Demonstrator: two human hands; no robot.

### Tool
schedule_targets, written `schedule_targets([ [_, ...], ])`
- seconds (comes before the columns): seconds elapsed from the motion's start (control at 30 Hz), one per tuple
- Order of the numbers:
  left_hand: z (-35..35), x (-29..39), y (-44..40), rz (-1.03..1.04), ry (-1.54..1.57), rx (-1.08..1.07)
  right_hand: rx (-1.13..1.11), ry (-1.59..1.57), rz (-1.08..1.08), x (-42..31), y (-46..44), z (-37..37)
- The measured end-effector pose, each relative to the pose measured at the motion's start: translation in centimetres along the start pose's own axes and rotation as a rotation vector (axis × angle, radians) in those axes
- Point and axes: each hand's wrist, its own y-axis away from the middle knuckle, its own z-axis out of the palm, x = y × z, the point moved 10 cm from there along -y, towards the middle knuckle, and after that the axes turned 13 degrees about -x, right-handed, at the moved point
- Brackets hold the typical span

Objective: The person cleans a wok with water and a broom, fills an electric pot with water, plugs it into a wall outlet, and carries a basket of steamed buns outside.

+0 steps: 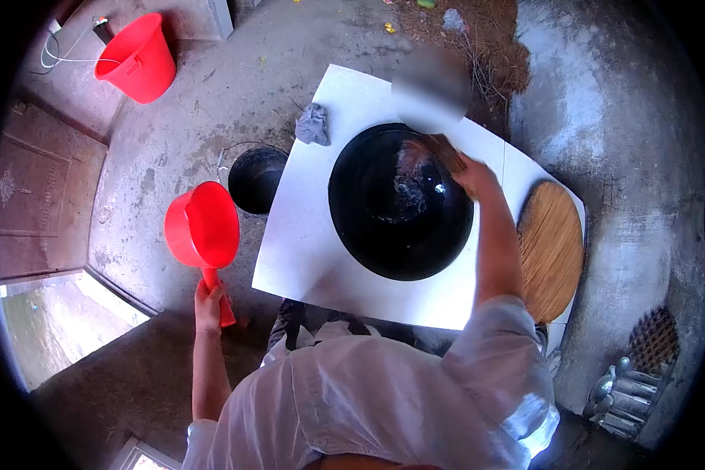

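Observation:
In my left hand (209, 301), closed round its handle, is a red plastic water ladle (204, 225), held over the floor to the left of the white counter. Its inside shows no contents that I can make out. My right hand (475, 177) grips a brown brush-like tool (446, 153) at the right rim of a large black wok (368, 243) set into the counter. Water glints and ripples in the wok, close to the tool's far end. That end is partly lost in the reflections.
Beside the wok, the white tiled counter (298, 258) bears a grey cloth (312, 124) and a round wooden lid (552, 252). A dark bucket (257, 180) and a red bucket (139, 61) stand left. Spoons and ladles hang in a rack (627, 398). A blurred patch covers the counter's far edge.

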Motion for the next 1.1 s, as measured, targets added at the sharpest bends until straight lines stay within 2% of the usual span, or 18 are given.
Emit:
schedule_targets([
  [0.07,-0.4,-0.2,-0.1,0.019,0.062,0.024,-0.116,0.127,0.253,6.2,2.9,6.4],
  [0.1,-0.4,-0.2,-0.3,0.020,0.066,0.018,-0.344,0.210,0.296,8.9,3.6,12.5],
  [0.17,-0.1,-0.5,-0.7,-0.035,0.024,0.026,-0.444,0.294,0.004,5.4,8.0,19.7],
  [0.23,0.6,0.1,-1.3,-0.028,0.063,0.011,-0.533,0.164,-0.250,-2.2,12.6,19.4],
  [0.27,0.9,0.3,-1.5,-0.025,0.103,0.006,-0.530,0.160,-0.247,-2.6,12.5,18.9],
  [0.33,2.1,1.5,-1.7,-0.007,0.098,-0.021,-0.546,-0.061,-0.118,-2.0,11.4,18.0],
  [0.37,2.7,2.0,-1.7,0.010,0.098,-0.043,-0.543,-0.062,-0.117,-2.1,11.1,19.3],
  [0.43,3.6,2.7,-1.6,0.052,0.076,-0.062,-0.459,0.152,0.168,0.5,9.9,22.1],
  [0.5,3.9,3.3,-1.4,0.089,0.049,-0.071,-0.519,0.113,0.052,-1.3,11.2,20.6],
  [0.57,4.0,2.9,-1.2,0.067,-0.013,-0.095,-0.806,-0.513,-0.197,-0.6,11.8,21.1],
  [0.63,3.8,2.3,-1.2,0.065,-0.016,-0.083,-0.704,-0.322,-0.069,2.6,10.6,19.7],
  [0.7,3.5,1.9,-0.8,0.063,-0.022,-0.068,-0.364,-0.050,0.087,3.0,7.9,17.0],
  [0.8,3.3,0.8,0.0,0.013,0.014,-0.054,-0.123,-0.295,0.320,0.3,4.5,16.5],
  [0.9,3.4,0.1,0.5,-0.039,-0.018,-0.091,-0.197,-0.515,0.065,-6.8,2.6,17.7],
  [0.97,3.5,0.0,0.1,0.028,0.029,-0.098,-0.417,-1.021,-0.131,-9.5,1.5,24.1],
  [1.0,3.4,-0.4,-0.1,0.025,0.026,-0.101,-0.503,-1.062,-0.202,-11.3,5.8,21.0],
  [1.07,3.2,-0.7,-0.2,0.056,0.069,-0.103,-0.782,-0.935,-0.038,-8.2,11.2,20.3],
  [1.1,3.3,-0.6,-0.1,0.054,0.071,-0.103,-1.010,-1.025,-0.083,-7.0,13.7,19.7],
])
